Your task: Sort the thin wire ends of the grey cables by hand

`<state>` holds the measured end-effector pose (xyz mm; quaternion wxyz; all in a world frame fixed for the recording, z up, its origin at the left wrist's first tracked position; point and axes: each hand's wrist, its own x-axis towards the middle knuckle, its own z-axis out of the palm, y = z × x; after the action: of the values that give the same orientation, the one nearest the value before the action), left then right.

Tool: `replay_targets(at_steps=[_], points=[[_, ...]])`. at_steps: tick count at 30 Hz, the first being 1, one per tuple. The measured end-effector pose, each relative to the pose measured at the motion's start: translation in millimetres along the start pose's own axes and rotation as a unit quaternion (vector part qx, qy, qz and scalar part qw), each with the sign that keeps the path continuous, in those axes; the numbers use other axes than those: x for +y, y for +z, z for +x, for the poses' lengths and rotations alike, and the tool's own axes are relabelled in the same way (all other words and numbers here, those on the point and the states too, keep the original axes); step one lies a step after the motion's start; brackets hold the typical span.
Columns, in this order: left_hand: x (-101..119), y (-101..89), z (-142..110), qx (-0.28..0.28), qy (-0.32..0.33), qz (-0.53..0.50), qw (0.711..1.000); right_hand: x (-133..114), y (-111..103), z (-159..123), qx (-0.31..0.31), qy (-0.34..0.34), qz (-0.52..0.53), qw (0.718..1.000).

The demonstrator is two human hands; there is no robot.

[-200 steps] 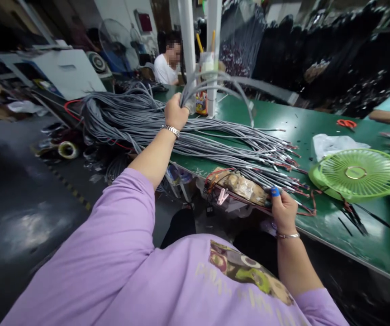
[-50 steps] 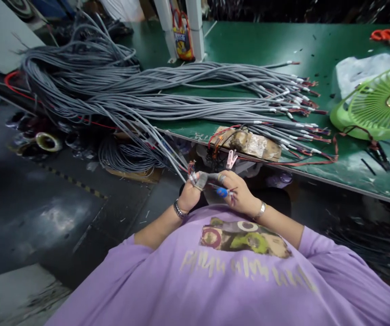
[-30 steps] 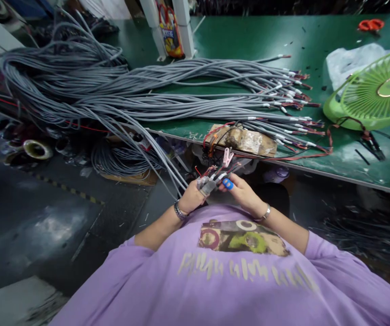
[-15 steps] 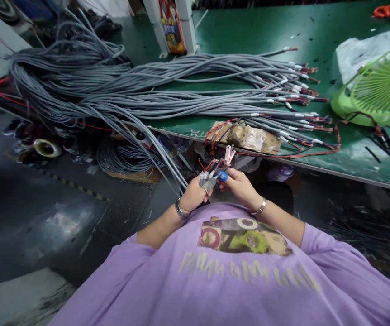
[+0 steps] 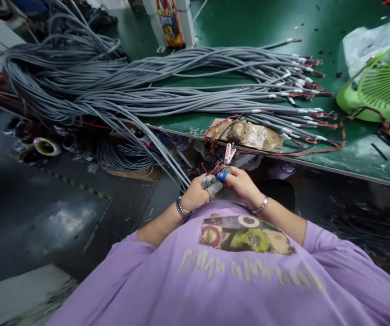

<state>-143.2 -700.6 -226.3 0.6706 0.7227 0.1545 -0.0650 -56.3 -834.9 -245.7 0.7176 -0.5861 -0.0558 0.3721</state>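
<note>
My left hand (image 5: 197, 194) is closed round the ends of a few grey cables (image 5: 168, 160) that hang down from the green table (image 5: 351, 154). Its fingertips wear grey covers. My right hand (image 5: 240, 183), with a blue cover on one fingertip, pinches the thin coloured wires (image 5: 215, 168) sticking out of those cable ends. Both hands meet just below the table edge, close to my chest. A large pile of grey cables (image 5: 147, 90) lies across the table above them, its stripped ends (image 5: 303, 86) pointing right.
A brown taped block (image 5: 249, 134) with red wires and a pink clip (image 5: 229, 153) sits at the table edge above my hands. A green fan (image 5: 381, 86) and white plastic bag (image 5: 368, 43) lie at right. Cable coils and tape rolls (image 5: 44, 146) sit on the floor left.
Earlier my left hand reached up into the cable pile. Since then both hands came together low in front of me, and over the last second they rose slightly toward the pink clip.
</note>
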Motion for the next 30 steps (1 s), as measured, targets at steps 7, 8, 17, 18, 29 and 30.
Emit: replay_targets(at_steps=[7,8,17,18,29,30], points=[[-5.7,-1.6,5.6,0.089,-0.002,-0.069,0.994,5.8,-2.1,-8.5,0.018,-0.099,-0.006,0.995],[-6.3,-1.8,6.8,0.102,-0.001,-0.082,0.991,6.4,-3.6,-10.5,0.012,-0.118,-0.028,0.993],[-2.0,0.3,2.5,0.127,0.011,-0.08,0.989,3.8,-13.3,-11.6,-0.029,-0.096,-0.066,0.993],[-2.2,0.8,1.8,0.126,0.012,-0.072,0.989,2.3,-12.6,-9.8,-0.033,-0.092,-0.068,0.993],[-2.2,-4.2,-1.0,-0.024,-0.038,-0.004,0.999,-4.0,4.4,-6.0,-0.087,-0.115,-0.055,0.988],[-1.8,-4.3,-1.5,-0.018,-0.034,-0.016,0.999,-2.7,4.1,-6.3,-0.083,-0.103,-0.041,0.99]])
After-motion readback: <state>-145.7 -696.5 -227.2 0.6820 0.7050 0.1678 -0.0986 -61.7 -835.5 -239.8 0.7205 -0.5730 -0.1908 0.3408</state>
